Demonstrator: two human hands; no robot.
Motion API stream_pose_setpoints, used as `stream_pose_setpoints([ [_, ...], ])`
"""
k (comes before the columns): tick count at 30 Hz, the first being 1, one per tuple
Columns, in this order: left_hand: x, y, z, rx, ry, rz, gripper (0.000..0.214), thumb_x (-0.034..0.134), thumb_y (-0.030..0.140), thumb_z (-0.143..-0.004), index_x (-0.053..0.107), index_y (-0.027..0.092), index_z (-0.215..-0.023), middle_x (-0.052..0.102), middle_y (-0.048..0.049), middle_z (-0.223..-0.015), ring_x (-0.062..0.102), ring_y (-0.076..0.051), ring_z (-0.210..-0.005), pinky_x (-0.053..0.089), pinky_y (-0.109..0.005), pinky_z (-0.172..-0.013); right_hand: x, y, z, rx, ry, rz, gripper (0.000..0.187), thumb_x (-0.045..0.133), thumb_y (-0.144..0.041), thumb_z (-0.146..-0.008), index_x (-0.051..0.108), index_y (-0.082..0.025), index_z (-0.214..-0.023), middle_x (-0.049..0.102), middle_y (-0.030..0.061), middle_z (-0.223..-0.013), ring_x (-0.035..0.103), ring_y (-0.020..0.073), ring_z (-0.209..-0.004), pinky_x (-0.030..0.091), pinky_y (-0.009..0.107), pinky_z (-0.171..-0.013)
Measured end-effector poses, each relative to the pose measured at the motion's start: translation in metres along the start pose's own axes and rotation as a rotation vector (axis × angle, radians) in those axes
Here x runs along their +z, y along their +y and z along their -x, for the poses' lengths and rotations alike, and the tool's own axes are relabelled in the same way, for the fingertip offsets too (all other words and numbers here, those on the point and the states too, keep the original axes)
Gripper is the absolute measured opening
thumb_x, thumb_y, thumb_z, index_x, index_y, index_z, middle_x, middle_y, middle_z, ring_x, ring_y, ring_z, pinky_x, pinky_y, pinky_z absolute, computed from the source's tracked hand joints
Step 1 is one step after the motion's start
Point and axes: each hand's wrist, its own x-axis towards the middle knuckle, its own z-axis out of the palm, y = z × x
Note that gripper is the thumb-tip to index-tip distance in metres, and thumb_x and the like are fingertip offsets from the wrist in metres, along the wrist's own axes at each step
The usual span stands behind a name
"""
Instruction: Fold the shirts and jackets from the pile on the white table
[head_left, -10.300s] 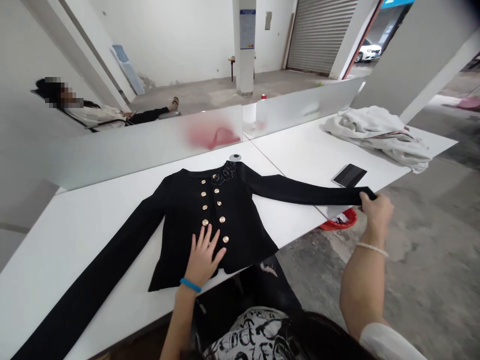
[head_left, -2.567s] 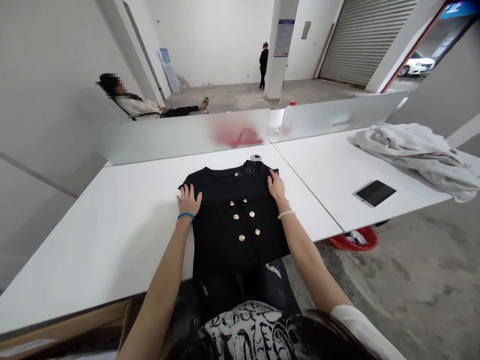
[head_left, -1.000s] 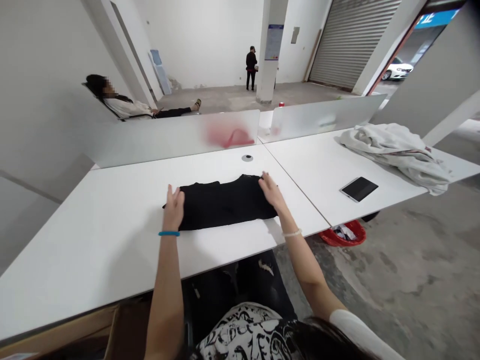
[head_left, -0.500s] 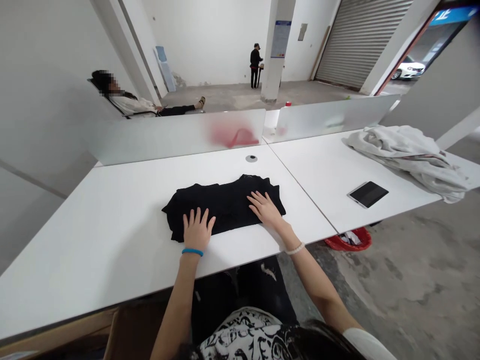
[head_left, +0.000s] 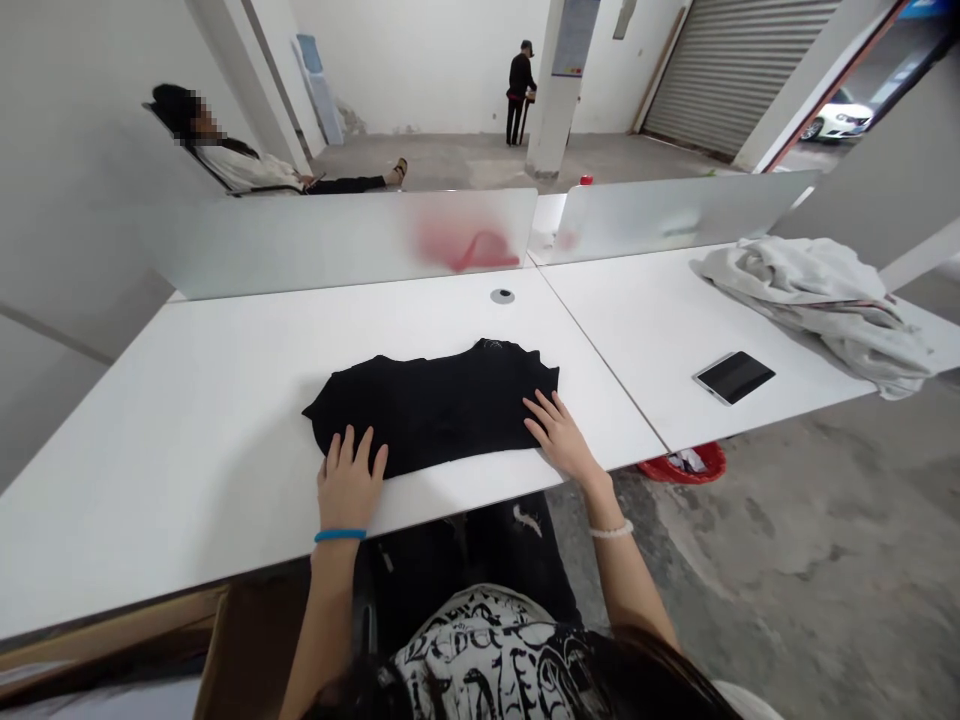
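Observation:
A black garment (head_left: pixel 435 405), folded into a wide strip, lies flat on the white table (head_left: pixel 225 400). On its near left corner rests my left hand (head_left: pixel 349 480), palm down, with the fingers spread and a blue band at the wrist. My right hand (head_left: pixel 559 435), with a pale beaded bracelet, lies on the garment's near right end, fingers also spread. Neither hand grips the cloth. The garment's exact kind is hard to make out in its folded state.
A tablet (head_left: pixel 735 378) and a heap of pale grey cloth (head_left: pixel 817 300) lie on the right-hand table. Frosted dividers (head_left: pixel 352 245) run along the back. Beneath the table edge is a red-lined bin (head_left: pixel 686 463). Beyond are a seated person (head_left: pixel 247 165) and a standing person (head_left: pixel 519 90).
My hands have moved apart toward the garment's two ends and nearer the table's front edge. The garment looks smoother along its near edge. The head view has tilted down slightly.

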Motion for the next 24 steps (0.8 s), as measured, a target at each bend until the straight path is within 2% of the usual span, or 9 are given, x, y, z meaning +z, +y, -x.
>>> stream_pose_setpoints([
  [5, -0.009, -0.013, 0.054, 0.004, 0.048, -0.014, 0.055, 0.031, 0.047, -0.091, 0.05, 0.018, -0.134, 0.04, -0.0152, -0.144, 0.028, -0.031, -0.137, 0.033, -0.052, -0.105, -0.006, -0.02, 0.055, 0.076, 0.037, -0.169, 0.048, 0.049, -0.044, -0.09, 0.05, -0.027, -0.134, 0.039, 0.0042, -0.146, 0.019, 0.0281, -0.141, 0.017, 0.053, -0.113],
  [8, -0.02, -0.014, 0.071, -0.028, 0.034, -0.019, 0.057, 0.027, 0.047, -0.092, 0.048, 0.016, -0.135, 0.041, -0.0158, -0.143, 0.027, -0.033, -0.138, 0.02, -0.059, -0.108, -0.009, -0.038, 0.089, 0.215, 0.352, -0.386, 0.041, 0.048, -0.041, -0.09, 0.055, -0.024, -0.127, 0.049, 0.0072, -0.138, 0.037, 0.0253, -0.133, 0.027, 0.047, -0.11],
  [10, -0.031, -0.006, 0.072, -0.058, 0.049, -0.011, 0.058, 0.027, 0.048, -0.092, 0.048, 0.015, -0.135, 0.043, -0.0162, -0.142, 0.027, -0.035, -0.137, 0.013, -0.064, -0.108, -0.008, -0.049, 0.108, 0.37, 0.585, -0.515, 0.031, 0.046, -0.041, -0.091, 0.063, -0.022, -0.109, 0.062, 0.0078, -0.118, 0.053, 0.0227, -0.115, 0.038, 0.04, -0.101],
  [11, -0.036, 0.0, 0.07, -0.062, 0.068, 0.007, 0.057, 0.028, 0.048, -0.092, 0.049, 0.015, -0.134, 0.045, -0.0156, -0.14, 0.028, -0.035, -0.137, 0.011, -0.064, -0.109, -0.006, -0.054, 0.116, 0.447, 0.632, -0.567, 0.029, 0.045, -0.042, -0.091, 0.066, -0.022, -0.096, 0.066, 0.0069, -0.105, 0.059, 0.0213, -0.103, 0.042, 0.037, -0.095],
  [14, -0.047, 0.025, 0.057, 0.046, 0.088, 0.109, 0.053, 0.031, 0.046, -0.092, 0.05, 0.02, -0.134, 0.05, -0.0107, -0.137, 0.034, -0.031, -0.135, 0.011, -0.059, -0.112, 0.007, -0.065, 0.129, 0.608, 0.484, -0.745, 0.036, 0.048, -0.049, -0.088, 0.062, -0.02, -0.071, 0.065, 0.0041, -0.073, 0.06, 0.0186, -0.075, 0.047, 0.032, -0.077],
  [17, -0.041, 0.052, 0.044, 0.297, -0.012, 0.196, 0.05, 0.032, 0.043, -0.093, 0.048, 0.021, -0.135, 0.052, -0.0078, -0.135, 0.041, -0.027, -0.131, 0.014, -0.054, -0.113, 0.023, -0.075, 0.127, 0.667, 0.272, -0.989, 0.039, 0.052, -0.056, -0.083, 0.061, -0.019, -0.074, 0.065, 0.0033, -0.066, 0.061, 0.0189, -0.066, 0.049, 0.032, -0.069],
  [19, -0.027, 0.064, 0.037, 0.407, -0.087, 0.192, 0.049, 0.031, 0.041, -0.094, 0.047, 0.019, -0.135, 0.051, -0.0075, -0.136, 0.04, -0.026, -0.131, 0.016, -0.052, -0.114, 0.03, -0.082, 0.118, 0.677, 0.201, -1.103, 0.041, 0.056, -0.059, -0.08, 0.061, -0.019, -0.074, 0.067, 0.0044, -0.068, 0.063, 0.0191, -0.065, 0.05, 0.032, -0.069],
  [22, -0.003, 0.068, 0.03, 0.407, -0.13, 0.15, 0.049, 0.032, 0.04, -0.094, 0.05, 0.018, -0.133, 0.051, -0.009, -0.136, 0.037, -0.028, -0.133, 0.019, -0.053, -0.113, 0.034, -0.092, 0.104, 0.697, 0.132, -1.198, 0.041, 0.06, -0.058, -0.077, 0.06, -0.017, -0.072, 0.069, 0.007, -0.073, 0.065, 0.019, -0.066, 0.051, 0.033, -0.071],
  [24, 0.009, 0.065, 0.027, 0.377, -0.141, 0.15, 0.048, 0.032, 0.041, -0.094, 0.051, 0.018, -0.132, 0.051, -0.0093, -0.136, 0.035, -0.028, -0.134, 0.023, -0.053, -0.112, 0.034, -0.097, 0.096, 0.706, 0.104, -1.251, 0.039, 0.061, -0.056, -0.078, 0.061, -0.018, -0.081, 0.07, 0.0074, -0.078, 0.067, 0.0195, -0.069, 0.052, 0.034, -0.072],
])
